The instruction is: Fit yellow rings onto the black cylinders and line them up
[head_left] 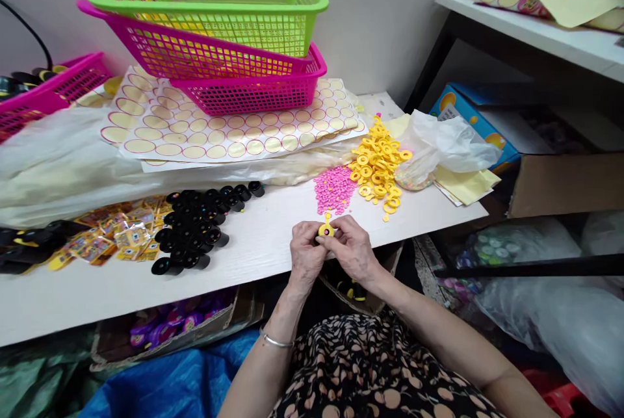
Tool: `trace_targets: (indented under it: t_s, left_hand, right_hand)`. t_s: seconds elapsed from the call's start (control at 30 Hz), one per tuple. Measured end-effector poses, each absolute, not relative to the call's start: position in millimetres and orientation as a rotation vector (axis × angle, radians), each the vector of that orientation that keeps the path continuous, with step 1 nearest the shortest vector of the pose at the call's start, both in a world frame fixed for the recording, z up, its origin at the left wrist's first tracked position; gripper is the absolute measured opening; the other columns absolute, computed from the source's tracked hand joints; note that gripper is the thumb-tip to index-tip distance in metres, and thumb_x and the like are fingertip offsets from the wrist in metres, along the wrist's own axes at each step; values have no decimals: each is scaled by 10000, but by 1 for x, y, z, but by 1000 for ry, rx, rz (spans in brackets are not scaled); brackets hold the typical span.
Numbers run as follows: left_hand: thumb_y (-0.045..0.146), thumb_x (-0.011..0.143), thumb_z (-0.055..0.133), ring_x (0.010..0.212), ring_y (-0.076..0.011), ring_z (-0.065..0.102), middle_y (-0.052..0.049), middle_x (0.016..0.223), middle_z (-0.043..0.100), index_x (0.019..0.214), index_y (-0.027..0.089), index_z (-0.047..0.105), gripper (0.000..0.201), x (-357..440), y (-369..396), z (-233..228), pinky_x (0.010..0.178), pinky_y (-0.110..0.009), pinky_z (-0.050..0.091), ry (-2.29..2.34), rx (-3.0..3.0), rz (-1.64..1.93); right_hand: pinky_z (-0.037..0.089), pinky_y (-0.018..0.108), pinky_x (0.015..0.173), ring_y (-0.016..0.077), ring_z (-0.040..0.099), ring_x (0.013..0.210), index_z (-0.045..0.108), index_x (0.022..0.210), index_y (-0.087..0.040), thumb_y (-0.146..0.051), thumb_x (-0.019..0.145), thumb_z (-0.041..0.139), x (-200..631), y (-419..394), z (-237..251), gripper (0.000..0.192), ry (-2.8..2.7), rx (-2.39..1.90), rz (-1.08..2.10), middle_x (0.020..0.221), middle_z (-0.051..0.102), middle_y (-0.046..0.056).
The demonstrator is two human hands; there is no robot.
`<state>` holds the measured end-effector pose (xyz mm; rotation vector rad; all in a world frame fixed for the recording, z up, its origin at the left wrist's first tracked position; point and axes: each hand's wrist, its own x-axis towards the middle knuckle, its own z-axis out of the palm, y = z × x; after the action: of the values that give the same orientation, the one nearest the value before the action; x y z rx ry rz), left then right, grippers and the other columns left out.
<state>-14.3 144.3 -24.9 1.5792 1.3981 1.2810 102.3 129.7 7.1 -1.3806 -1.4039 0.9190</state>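
Observation:
Both hands meet at the table's front edge, around a small yellow ring-shaped plastic piece (324,229) with a tab pointing away from me. Its centre looks dark with a speck of pink, and a bit of black shows beneath it. My left hand (307,250) grips it from the left with closed fingers. From the other side, my right hand (351,248) pinches it, thumb near the ring's lower edge. Just beyond lies a pile of tiny pink pieces (335,189). A heap of yellow ring pieces (376,161) lies behind and to the right.
Several black cups (192,226) stand left on the white table (263,229), beside small printed packets (110,236). Stacked green (205,8) and pink baskets (253,94) sit at the back on sticker sheets (234,138). A plastic bag (446,142) lies right; an open box (560,177) is beyond.

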Motion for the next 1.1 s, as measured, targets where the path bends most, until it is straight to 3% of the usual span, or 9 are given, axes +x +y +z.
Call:
trace_targets:
  t_s: [0.1,0.3,0.4,0.47,0.6,0.77,0.9,1.1]
  left_hand:
    - [174,648,626,852,-192,479,-23,753,620,803,224,699,179,-12,146,-26,805,-333,388,1422,1598,1301]
    - [147,564,659,883,-193,512,-27,803,653,829,217,714,280,-26,148,-26,846,-334,396,1339,1398,1207]
    - [134,548,651,832,-171,562,-53,913,666,893,175,699,351,-36,151,-22,757,-290,436,1203,1002,1214]
    - [187,588,656,698,-132,563,-61,856,670,847,139,700,267,-37,152,-18,636,-243,435,1179,821,1199]
    - [313,638,673,588,-99,531,-49,703,645,689,108,696,212,-26,153,-12,544,-210,413,1224,787,1141]
    - [352,655,666,499,-81,501,-7,586,606,712,140,704,224,-16,147,-13,464,-193,375,1318,826,1139]
    - [371,670,662,448,-65,465,0,576,588,732,133,691,248,-15,143,-14,427,-186,358,1320,827,1135]
    - [382,681,661,391,-57,436,28,507,544,703,121,646,262,-9,146,-19,404,-183,347,1319,726,1143]
  right_hand:
    - [405,254,631,129,484,671,581,751,-184,-280,757,589,98,138,7,96,-1589,-1488,779,754,516,13]
    - [397,258,658,145,507,695,606,756,-193,-282,777,560,96,140,5,103,-1782,-1594,660,743,539,20]
    - [400,269,673,163,519,729,621,812,-192,-259,787,543,94,138,3,107,-1857,-1609,595,773,554,38]
    - [407,277,687,168,522,744,631,841,-190,-257,790,542,93,137,2,122,-1839,-1589,605,786,558,43]
    - [429,266,643,138,505,674,662,881,-207,-281,756,600,96,138,-3,158,-1596,-1455,871,753,554,17]
    - [405,219,416,91,474,466,664,849,-165,-407,716,624,94,140,-11,279,-1006,-1304,1408,624,566,-5]
    - [366,179,339,75,451,383,625,777,-142,-458,723,605,90,141,-16,321,-807,-1347,1486,477,512,-35]
    - [371,156,310,70,469,371,583,704,-145,-410,726,599,91,149,-15,267,-815,-1328,1585,474,525,-42]
